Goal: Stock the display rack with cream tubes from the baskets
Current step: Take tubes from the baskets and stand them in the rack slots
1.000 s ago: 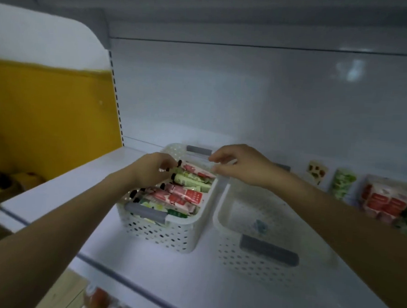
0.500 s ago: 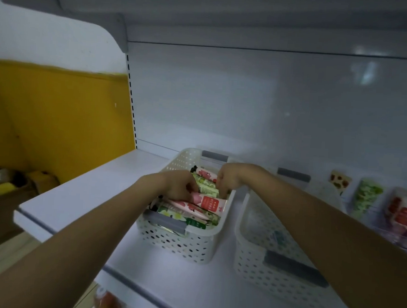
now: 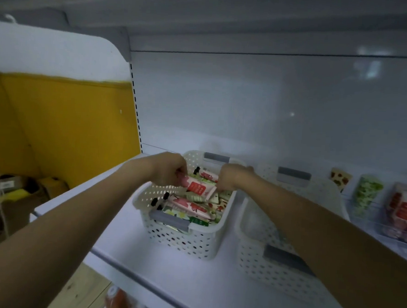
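White perforated plastic sits nearest me: the full basket (image 3: 180, 243) on the shelf (image 3: 143, 269), its grey handle (image 3: 169, 220) towards me. Inside it the cream tubes (image 3: 187, 206) lie heaped. Just above that heap, over the basket's far half, my left hand (image 3: 170, 169) grips one end of a red tube (image 3: 197, 188) and my right hand (image 3: 232, 178) pinches the other. I judge it best to lift it level so no neighbours snag. Then I carry it right of the basket, past the second basket (image 3: 274, 272), to the display rack (image 3: 395, 234).
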A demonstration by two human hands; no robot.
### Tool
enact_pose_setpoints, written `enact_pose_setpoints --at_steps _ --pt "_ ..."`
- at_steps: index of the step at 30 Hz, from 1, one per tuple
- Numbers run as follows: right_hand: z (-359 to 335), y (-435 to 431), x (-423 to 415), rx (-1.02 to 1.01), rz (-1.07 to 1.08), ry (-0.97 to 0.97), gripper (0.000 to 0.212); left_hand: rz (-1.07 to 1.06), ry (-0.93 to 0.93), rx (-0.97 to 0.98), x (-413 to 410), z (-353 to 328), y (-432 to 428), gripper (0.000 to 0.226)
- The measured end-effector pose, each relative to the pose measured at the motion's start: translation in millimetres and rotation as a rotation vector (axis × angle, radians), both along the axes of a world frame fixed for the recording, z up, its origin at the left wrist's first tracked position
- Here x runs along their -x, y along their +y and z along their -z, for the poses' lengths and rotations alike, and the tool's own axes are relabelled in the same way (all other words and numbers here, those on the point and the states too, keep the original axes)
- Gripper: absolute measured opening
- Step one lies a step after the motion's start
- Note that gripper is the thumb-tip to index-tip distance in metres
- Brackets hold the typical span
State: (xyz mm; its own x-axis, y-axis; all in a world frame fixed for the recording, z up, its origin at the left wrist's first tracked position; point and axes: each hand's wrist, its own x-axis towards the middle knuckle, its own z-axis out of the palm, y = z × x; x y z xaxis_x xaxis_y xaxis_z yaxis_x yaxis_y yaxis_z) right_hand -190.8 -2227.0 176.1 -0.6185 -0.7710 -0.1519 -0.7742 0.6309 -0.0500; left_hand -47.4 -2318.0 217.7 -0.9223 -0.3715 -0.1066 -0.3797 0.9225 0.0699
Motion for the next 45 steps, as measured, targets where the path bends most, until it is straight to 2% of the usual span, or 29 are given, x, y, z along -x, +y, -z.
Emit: enact_pose_setpoints --at_steps 3,5,7,11,13,15,20,23,25,29,32,34,36,38,41,45 --pt "-11.3 13.9 2.8 0.332 -0.044 -0.309 0.015 -0.049 0.078 -0.049 -14.5 -14.0 -5.5 0.028" --pt "-23.2 24.1 5.7 0.589 0.037 -0.496 0.025 -0.09 0.185 -0.167 -20.5 -20.1 -6.2 0.029" --pt "-35.0 37.8 11.4 0.78 0.126 -0.638 0.02 -0.132 0.31 -0.302 -20.7 -23.2 -1.8 0.026" --pt "-48.8 82.3 27.6 1.064 0.189 -1.078 0.021 -0.169 0.506 -0.715 -5.0 -24.1 24.7 0.022" --pt "-53.1 111.0 36.8 1.216 0.221 -1.201 0.019 -0.169 0.596 -0.933 11.0 -24.5 41.8 0.022" --pt "-56.3 141.6 44.8 1.381 0.28 -1.257 0.016 -0.145 0.635 -1.06 29.5 -25.7 63.6 0.018" --pt "-49.1 219.5 65.1 1.751 0.348 -1.305 0.021 -0.103 0.631 -1.15 76.3 -25.6 129.9 0.011" --pt "-34.9 259.3 73.5 1.876 0.402 -1.383 0.029 -0.087 0.559 -1.209 103.9 -16.7 165.7 0.02" --pt "-24.8 281.5 76.6 1.849 0.473 -1.398 0.031 -0.046 0.497 -1.245 120.7 -9.7 187.1 0.023" --pt "-11.9 311.5 81.0 1.684 0.599 -1.259 0.036 0.059 0.421 -1.165 146.9 -3.6 223.9 0.021" --pt "-11.5 322.5 83.8 1.692 0.607 -1.25 0.043 0.118 0.415 -1.104 165.6 1.3 240.6 0.015" --pt "-13.4 326.2 86.8 1.722 0.569 -1.274 0.046 0.132 0.43 -1.076 177.4 5.6 247.8 0.021" --pt "-15.1 326.5 90.9 1.748 0.501 -1.287 0.034 0.135 0.455 -1.082 187.7 12.1 252.4 0.027" --pt "-17.6 323.8 94.9 1.772 0.439 -1.274 0.022 0.135 0.506 -1.116 193.5 19.2 256.0 0.021" --pt "-24.6 316.5 102.0 1.78 0.373 -1.131 0.021 0.103 0.591 -1.158 202.3 31.6 253.7 0.015" --pt "-35.5 304.1 112.8 1.692 0.336 -0.753 0.025 0.053 0.695 -1.252 207.1 36.2 250.0 0.02"
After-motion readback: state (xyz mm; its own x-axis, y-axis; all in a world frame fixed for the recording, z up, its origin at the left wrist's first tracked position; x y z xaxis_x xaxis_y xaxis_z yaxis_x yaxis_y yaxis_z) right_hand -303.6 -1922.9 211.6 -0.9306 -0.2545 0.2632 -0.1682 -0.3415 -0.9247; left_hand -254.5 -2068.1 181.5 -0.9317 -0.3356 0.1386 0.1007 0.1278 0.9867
